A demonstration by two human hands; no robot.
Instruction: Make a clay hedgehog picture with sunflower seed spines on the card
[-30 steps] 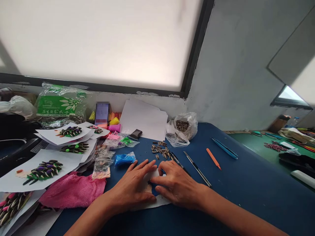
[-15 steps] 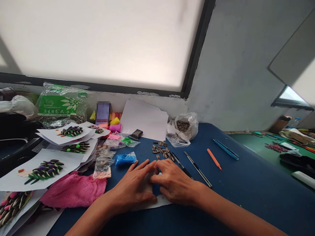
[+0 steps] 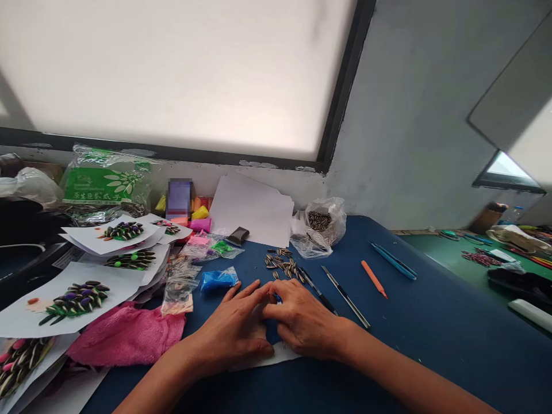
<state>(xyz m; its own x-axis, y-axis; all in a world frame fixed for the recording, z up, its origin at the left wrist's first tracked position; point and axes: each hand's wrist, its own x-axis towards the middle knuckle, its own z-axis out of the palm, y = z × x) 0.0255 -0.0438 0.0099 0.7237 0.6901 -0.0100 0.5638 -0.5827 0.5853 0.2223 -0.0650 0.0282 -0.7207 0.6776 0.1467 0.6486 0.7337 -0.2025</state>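
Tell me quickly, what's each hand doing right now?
Left hand: open, lying over the white paper.
Right hand: curled; whether it is pinched shut or holds anything cannot be told.

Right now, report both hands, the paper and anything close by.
Left hand spread over white paper. Right hand bent over it, grip unclear. Loose seeds, dark pen just beyond right hand.

Left hand (image 3: 235, 330): bare, slim fingers (image 3: 255, 300). Right hand (image 3: 307, 317): bare, compact. Both forearms (image 3: 401, 368): bare along visible length, tapering toward wrists (image 3: 345, 339).
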